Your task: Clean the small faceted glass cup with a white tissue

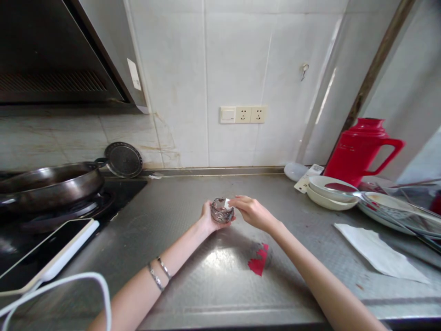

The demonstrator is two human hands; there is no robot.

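Above the middle of the metal counter, my left hand (207, 219) cups a small clear glass bowl (219, 214) from its left side and underneath. The bowl's mouth is tilted up toward me. My right hand (254, 212) pinches a piece of white tissue (228, 203) at the bowl's right rim, and part of that tissue reaches over the opening. Palm and curled fingers of the right hand are partly hidden from above. A torn red patch (259, 262) lies flat on the counter below the two hands.
A pan (51, 186) sits on the stove at left, with a phone (44, 253) and white cable (81, 276) nearer me. At right are a red thermos (358, 149), stacked bowls (325, 202), a plate with utensils, and a white paper sheet (377, 250).
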